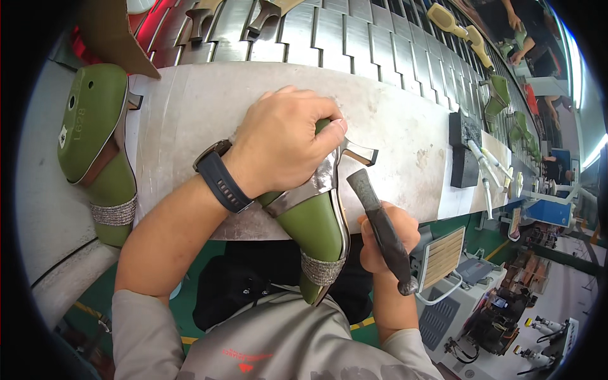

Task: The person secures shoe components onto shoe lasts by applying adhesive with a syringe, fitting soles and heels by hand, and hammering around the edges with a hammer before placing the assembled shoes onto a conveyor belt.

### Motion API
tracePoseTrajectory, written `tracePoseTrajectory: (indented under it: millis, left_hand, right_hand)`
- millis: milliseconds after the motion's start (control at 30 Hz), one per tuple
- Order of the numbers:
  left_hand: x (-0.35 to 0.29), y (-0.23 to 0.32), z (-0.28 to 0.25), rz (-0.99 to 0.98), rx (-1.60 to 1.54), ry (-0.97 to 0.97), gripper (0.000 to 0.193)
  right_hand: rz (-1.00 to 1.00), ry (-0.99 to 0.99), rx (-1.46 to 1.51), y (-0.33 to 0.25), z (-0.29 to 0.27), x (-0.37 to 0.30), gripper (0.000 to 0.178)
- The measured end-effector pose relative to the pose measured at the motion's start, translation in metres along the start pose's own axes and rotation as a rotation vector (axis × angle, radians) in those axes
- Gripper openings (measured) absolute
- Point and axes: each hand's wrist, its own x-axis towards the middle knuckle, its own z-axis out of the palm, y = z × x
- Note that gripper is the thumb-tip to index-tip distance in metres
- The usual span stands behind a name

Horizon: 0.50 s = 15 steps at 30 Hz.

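My left hand [285, 136], a dark watch on its wrist, is wrapped around the heel end of a high-heeled sandal [322, 269] built on a green shoe last [310, 225]. A metallic strap and a glittery toe band cross the last, whose toe points toward me over the bench edge. The slim heel [361, 154] sticks out to the right, clear of my fingers. Just right of the shoe, my right hand [389, 237] is closed on a dark metal hammer [382, 228]; its handle is mostly hidden. The hammer does not appear to touch the shoe.
Another sandal on a green last [95, 126] lies at the left. A pale work board [405, 126] borders a metal slat conveyor [354, 41] carrying more shoes [497, 95]. At right are a black block [463, 152] and white brushes or pens [486, 164]. Other people work farther off.
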Motion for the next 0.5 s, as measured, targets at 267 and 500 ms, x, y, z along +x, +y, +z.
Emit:
tracePoseTrajectory:
  millis: [267,500]
  left_hand:
    - [-0.0006,-0.0017,-0.001,-0.008,0.016,-0.009,0.021]
    - [-0.0011,-0.0025,-0.0024,-0.005,0.021,-0.015,0.022]
  right_hand:
    - [-0.038,-0.125,-0.078,-0.0018,-0.0009,0.0038,0.012]
    - [-0.006,-0.13,-0.1,-0.007,0.0013,0.0063,0.014]
